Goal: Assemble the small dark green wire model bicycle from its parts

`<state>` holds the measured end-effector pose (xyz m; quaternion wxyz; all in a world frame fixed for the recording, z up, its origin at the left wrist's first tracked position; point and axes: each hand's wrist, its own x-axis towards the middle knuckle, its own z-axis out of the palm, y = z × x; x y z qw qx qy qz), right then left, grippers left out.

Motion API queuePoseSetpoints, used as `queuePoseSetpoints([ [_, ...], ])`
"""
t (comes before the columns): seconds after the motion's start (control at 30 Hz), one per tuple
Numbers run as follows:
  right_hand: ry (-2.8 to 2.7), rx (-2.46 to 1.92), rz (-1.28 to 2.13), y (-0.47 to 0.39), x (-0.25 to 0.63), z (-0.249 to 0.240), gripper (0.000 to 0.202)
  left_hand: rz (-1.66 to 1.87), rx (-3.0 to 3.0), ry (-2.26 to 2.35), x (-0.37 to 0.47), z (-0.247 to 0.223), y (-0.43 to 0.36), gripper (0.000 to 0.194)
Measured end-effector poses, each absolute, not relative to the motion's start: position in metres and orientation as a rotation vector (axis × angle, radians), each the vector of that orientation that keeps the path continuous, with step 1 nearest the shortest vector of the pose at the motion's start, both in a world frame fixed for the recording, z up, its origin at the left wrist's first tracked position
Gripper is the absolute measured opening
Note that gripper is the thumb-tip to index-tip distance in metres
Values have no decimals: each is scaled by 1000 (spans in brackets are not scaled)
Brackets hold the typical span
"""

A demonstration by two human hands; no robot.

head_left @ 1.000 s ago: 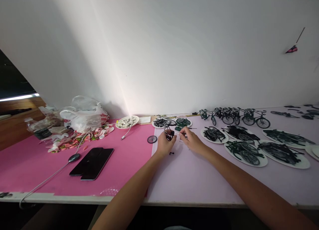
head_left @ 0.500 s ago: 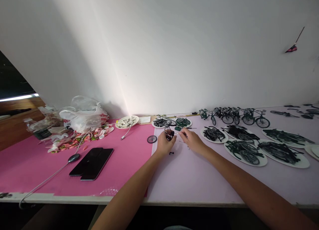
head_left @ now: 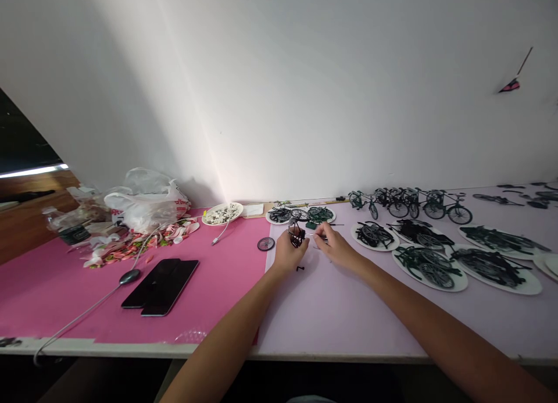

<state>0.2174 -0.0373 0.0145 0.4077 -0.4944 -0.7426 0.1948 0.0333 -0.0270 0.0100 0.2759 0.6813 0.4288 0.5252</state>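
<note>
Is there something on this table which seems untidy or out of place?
Yes: the pink and green pieces lie scattered loosely before the plastic bag, whereas many bicycle parts are gathered on plates.

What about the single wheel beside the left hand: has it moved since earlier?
No, neither way: the single wheel stays put relative to the black devices.

Bare forearms point(head_left: 238, 327) taper to a bare left hand point(head_left: 288, 253) and right hand point(head_left: 336, 247), above dimly seen greyish clothing point(head_left: 310, 399).
</note>
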Motion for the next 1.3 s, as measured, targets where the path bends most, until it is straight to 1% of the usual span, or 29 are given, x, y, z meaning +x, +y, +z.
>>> queuePoseSetpoints([
  [0.1, -1890, -1229, 602, -38, 218, 15, 25, 1417, 1825, 1154, 32, 10, -26, 22],
  [0.2, -1899, -1203, 638, -39, 219, 16, 27, 1411, 1854, 1162, 30, 10, -25, 20],
  [0.4, -1934, -1211, 533, -39, 218, 17, 32, 1395, 1844, 1163, 30, 9, -25, 23],
  [0.53, -1928, -1263, 500, -39, 217, 18, 36, 1392, 1862, 1148, 31, 8, -25, 21],
  [0.77, -1891, -1263, 472, -39, 216, 21, 50, 1403, 1853, 1118, 34, 12, -30, 20],
  [0.9, -1886, -1282, 430, -40, 215, 21, 45, 1398, 1849, 1108, 35, 12, -30, 21],
  [1.07, -1884, -1257, 408, -39, 216, 17, 23, 1409, 1828, 1110, 35, 11, -27, 24],
  [1.13, -1876, -1243, 451, -38, 217, 16, 21, 1415, 1825, 1118, 34, 11, -26, 25],
  [1.3, -1899, -1210, 514, -39, 219, 16, 24, 1421, 1820, 1138, 32, 13, -27, 25],
])
